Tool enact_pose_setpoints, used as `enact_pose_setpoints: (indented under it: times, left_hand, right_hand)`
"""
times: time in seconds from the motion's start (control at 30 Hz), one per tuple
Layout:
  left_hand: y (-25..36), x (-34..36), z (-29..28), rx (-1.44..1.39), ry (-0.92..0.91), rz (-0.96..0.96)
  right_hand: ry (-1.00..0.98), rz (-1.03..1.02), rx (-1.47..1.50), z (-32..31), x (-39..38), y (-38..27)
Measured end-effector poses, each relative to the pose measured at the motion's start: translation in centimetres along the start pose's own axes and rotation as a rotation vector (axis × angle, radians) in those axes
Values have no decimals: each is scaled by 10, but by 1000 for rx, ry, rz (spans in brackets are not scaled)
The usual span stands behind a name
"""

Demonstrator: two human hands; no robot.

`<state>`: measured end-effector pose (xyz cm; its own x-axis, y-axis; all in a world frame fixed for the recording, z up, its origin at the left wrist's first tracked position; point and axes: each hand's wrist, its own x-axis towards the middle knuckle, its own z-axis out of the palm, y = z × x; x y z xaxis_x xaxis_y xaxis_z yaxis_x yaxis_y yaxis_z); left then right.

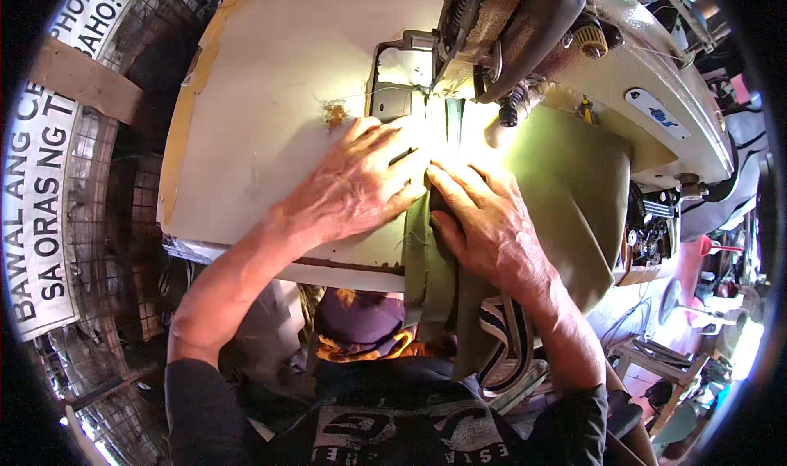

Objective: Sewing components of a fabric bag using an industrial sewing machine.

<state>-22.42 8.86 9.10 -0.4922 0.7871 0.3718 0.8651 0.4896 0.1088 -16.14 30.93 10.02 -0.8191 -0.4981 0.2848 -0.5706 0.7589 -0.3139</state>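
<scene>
An olive-green cloth (566, 195) lies on the sewing machine's bed, spreading to the right and hanging over the front edge. A narrow green strip (416, 253) runs along its left side toward the needle area of the sewing machine (500, 23). My left hand (352, 179) rests palm down, its fingertips by the strip, just left of the needle area. Flat on the cloth right of the strip lies my right hand (490, 216), fingers stretched forward and thumb bent under. Bright lamp glare washes out the fingertips and the stitching spot.
The pale machine table (254, 122) has tape along its left edge and an orange-brown stain. A striped strap (518, 343) hangs below the right forearm. A tray of small metal parts (648, 236) stands at the right. Wire mesh (102, 212) and white signs (49, 220) are at the left.
</scene>
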Motion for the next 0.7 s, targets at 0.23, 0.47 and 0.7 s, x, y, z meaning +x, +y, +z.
enact_pose_setpoints:
  times: [0.23, 0.47, 0.7]
  left_hand:
    - [-2, 8, 0, -124, 11, -76]
    - [-12, 16, -1, -138, 22, -108]
    - [-8, 8, -5, -91, 32, -61]
  right_hand:
    - [-50, 11, 27, -3, 3, 1]
    - [-37, -26, 28, 0, 21, 16]
    - [-133, 9, 68, -5, 24, 16]
